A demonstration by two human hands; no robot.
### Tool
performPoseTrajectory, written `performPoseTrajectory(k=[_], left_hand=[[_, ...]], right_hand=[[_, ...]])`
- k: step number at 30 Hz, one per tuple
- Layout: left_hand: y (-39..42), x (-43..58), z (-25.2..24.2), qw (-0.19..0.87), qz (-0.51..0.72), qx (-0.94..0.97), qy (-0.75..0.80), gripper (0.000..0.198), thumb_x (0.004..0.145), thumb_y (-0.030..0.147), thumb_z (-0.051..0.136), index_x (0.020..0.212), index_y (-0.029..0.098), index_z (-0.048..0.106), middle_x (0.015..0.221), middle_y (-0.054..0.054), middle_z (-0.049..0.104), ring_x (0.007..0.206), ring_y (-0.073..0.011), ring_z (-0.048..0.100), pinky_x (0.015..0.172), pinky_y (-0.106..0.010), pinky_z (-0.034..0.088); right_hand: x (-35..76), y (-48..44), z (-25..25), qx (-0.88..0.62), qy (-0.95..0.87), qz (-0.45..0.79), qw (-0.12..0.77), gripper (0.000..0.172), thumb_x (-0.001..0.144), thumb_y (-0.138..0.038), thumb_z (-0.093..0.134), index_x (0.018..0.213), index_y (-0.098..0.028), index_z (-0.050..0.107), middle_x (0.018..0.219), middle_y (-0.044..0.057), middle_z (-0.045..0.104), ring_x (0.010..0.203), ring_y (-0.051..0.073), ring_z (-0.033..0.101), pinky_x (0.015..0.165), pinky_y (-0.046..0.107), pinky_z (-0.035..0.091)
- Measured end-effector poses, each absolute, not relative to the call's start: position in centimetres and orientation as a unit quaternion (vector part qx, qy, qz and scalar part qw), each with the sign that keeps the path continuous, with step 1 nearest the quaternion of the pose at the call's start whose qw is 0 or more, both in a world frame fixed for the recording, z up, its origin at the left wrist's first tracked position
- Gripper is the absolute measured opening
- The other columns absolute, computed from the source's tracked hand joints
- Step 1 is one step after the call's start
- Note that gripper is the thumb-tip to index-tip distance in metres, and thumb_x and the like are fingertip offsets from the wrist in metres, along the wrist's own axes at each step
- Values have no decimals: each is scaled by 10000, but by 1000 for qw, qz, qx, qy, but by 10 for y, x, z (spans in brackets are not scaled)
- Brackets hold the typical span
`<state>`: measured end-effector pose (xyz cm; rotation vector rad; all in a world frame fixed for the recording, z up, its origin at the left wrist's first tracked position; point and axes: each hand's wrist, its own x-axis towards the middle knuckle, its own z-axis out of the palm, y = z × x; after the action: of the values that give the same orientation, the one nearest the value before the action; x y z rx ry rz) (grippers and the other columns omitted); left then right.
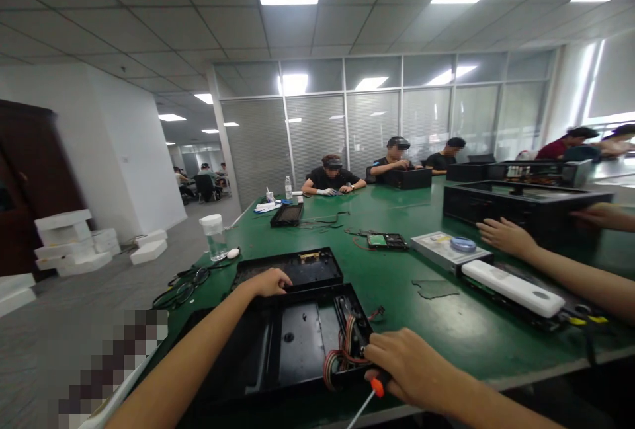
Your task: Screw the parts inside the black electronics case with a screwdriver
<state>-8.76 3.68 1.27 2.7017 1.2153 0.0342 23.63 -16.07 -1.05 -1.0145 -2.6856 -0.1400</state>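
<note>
A black metal computer case lies open in front of me, with multicoloured ribbon wires bunched at its right end. My left hand is at its far rim, fingers curled over the edge. Behind that hand lies a second shallow black panel with a small brass-coloured part on it. At the case's right corner, my right hand is closed around a screwdriver with an orange and black handle; its shaft points down and toward me. The fingertips of that hand are beside the wires.
On the green table stand a lidded clear jar, cables, a hard drive, and an optical drive bearing a blue tape roll. A co-worker's hands touch another black case at right.
</note>
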Motion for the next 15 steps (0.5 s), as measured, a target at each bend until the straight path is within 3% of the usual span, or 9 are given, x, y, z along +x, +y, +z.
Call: performPoseTrajectory(k=[6,11,15], left_hand=[[25,-69,43,-39,16,936,349,177,761,223,565,917,150,606,940,-68,610,896,-192,539,812,-259,389],[-23,-71,105,-48,38,942,329,192,807,272,524,958,162,569,960,-51,582,913,-183,522,836,-265,369],[-90,-74,124,-59,32,946,318,156,853,276,451,906,183,564,886,-25,560,840,-160,521,764,-245,370]], right_hand=[[247,-156,-20,-412,-897,-1,158,175,722,-157,502,892,-198,518,866,24,585,765,163,541,639,246,345],[239,-104,-10,-415,-899,10,141,180,775,-226,497,948,-197,539,916,40,608,829,180,574,694,251,387],[225,-44,1,-380,-916,12,131,215,814,-290,469,977,-198,573,938,62,629,824,193,592,705,265,423]])
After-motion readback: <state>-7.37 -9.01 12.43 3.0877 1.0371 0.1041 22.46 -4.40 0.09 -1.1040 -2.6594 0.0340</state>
